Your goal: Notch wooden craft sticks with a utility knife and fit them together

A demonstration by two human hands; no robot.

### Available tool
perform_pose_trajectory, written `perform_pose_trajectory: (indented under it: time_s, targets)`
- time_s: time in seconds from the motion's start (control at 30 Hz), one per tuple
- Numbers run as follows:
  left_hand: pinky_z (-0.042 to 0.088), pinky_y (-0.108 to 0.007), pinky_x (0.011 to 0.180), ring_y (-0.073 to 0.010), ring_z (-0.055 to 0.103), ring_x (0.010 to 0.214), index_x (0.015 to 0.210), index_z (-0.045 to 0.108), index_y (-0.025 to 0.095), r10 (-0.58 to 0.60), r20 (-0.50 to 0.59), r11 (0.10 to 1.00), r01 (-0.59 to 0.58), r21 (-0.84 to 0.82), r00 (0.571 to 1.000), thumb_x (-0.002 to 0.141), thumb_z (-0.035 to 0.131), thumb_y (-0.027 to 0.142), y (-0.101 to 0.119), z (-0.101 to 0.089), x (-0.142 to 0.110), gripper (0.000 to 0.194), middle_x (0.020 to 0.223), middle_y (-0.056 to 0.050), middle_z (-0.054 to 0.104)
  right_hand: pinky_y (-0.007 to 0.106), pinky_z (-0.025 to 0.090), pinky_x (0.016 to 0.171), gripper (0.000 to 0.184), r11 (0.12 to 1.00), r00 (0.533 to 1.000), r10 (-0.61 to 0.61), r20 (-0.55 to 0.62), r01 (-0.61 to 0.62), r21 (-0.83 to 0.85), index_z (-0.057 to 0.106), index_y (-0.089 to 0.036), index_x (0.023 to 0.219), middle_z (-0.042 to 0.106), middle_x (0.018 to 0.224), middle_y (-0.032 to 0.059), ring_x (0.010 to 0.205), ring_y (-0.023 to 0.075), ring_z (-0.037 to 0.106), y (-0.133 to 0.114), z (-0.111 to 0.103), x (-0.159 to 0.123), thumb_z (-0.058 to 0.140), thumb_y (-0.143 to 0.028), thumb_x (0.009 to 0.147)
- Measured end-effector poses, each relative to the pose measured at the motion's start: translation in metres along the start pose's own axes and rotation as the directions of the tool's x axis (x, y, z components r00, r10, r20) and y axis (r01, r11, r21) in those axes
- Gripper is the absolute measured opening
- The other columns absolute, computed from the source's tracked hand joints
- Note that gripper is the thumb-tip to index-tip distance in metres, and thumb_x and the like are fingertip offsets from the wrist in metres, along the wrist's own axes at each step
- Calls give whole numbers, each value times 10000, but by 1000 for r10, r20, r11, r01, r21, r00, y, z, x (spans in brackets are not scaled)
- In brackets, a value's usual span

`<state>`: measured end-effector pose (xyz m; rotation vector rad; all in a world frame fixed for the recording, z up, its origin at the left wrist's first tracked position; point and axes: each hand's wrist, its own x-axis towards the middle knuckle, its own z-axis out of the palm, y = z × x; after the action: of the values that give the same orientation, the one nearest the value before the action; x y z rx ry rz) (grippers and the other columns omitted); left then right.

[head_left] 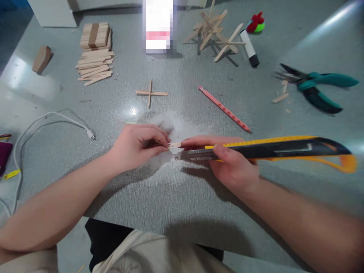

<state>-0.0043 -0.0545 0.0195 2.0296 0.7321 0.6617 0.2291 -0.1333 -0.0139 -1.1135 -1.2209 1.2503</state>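
My left hand [142,144] is closed, its fingertips pinching a small wooden stick [175,145] over a whitish dusty patch of the table. The stick's other end reaches the fingertips of my right hand [233,161]. That hand is wrapped round a yellow and black utility knife [284,148], with its blade pointing left toward the stick. Much of the stick is hidden by the fingers. Just beyond the hands lies a cross of two craft sticks [150,93]. A pink pencil [224,109] rests diagonally to the right of it.
Bundled craft sticks [94,36] and loose sticks [95,66] lie at back left. Crossed sticks [212,30] are heaped at back right, beside a white marker [249,47]. Green-handled pliers [315,85] lie far right. A white cable [54,113] curves along the left.
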Motion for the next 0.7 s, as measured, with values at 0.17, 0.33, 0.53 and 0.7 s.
perform_pose_trajectory:
  time_s: [0.17, 0.33, 0.53, 0.7]
  targets:
    - [585, -289, 788, -149, 745, 847, 838, 754, 204, 18, 1, 1000, -19, 11, 1000, 861, 733, 148, 0, -2, 0, 64, 926, -38, 796, 471, 608, 837, 389, 997, 999, 34, -14, -33, 66, 842, -341, 917, 827, 939, 33, 913, 292, 766, -2, 2, 2, 657, -677, 852]
    - [590, -281, 805, -146, 751, 860, 832, 756, 219, 35, -12, 998, -35, 43, 999, 849, 738, 150, 2, -3, 0, 73, 927, -24, 800, 476, 603, 865, 336, 997, 1000, 3, -15, -2, 76, 841, -360, 907, 826, 932, 13, 920, 283, 762, -1, 3, 3, 647, -632, 871]
    - [602, -287, 819, -151, 752, 825, 805, 755, 227, 14, -127, 988, 6, 156, 992, 856, 734, 240, 4, -12, 0, 57, 900, -15, 799, 494, 584, 914, 334, 989, 991, -131, -37, 133, 58, 838, -360, 918, 822, 925, 6, 925, 275, 751, 4, 3, 1, 582, -575, 936]
    - [590, -323, 826, -170, 729, 854, 827, 733, 251, 3, -417, 923, 158, 350, 909, 870, 693, 279, -11, -41, -1, 65, 950, -14, 795, 467, 562, 943, 378, 967, 968, -251, 8, 250, 46, 840, -338, 959, 823, 978, 29, 991, 272, 750, 7, 3, -2, 562, -594, 948]
